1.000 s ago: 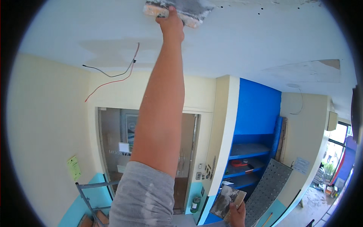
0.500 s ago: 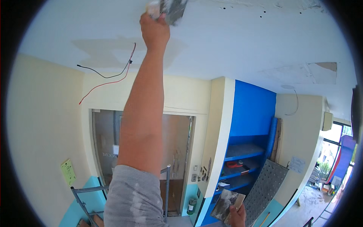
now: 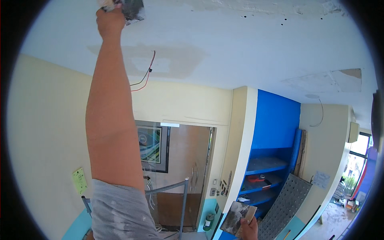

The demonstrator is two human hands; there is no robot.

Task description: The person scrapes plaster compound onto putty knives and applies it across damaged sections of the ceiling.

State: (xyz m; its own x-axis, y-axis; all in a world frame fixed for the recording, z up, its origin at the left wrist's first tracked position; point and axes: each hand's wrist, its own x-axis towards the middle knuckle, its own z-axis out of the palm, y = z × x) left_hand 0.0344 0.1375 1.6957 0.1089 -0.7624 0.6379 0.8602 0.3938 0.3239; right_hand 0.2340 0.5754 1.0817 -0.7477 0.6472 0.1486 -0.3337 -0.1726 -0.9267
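My left hand (image 3: 111, 23) is raised to the white ceiling (image 3: 236, 52), closed round a light-coloured grip. From it a wide putty knife (image 3: 134, 10) shows its dark, smeared metal blade, close against the ceiling; the top of the tool is cut off by the frame edge. Low on the right, my right hand (image 3: 250, 229) grips the wooden edge of a second putty knife (image 3: 235, 218), a flat square plate with whitish putty on it. A greyish damp-looking patch (image 3: 188, 60) marks the ceiling, and red and black wires (image 3: 151, 66) hang from it.
Metal scaffold rails (image 3: 185, 208) stand before a glass door (image 3: 184, 152). Blue shelves (image 3: 266, 164) hold small items, and a perforated metal plank (image 3: 288, 200) leans beside them. Another loose wire (image 3: 322, 114) dangles from the ceiling at right. A green bottle (image 3: 208, 222) stands below.
My left hand has swept leftward along the ceiling with its putty knife. The view has shifted slightly, and a framed picture behind the glass now shows. My right hand keeps its hold.
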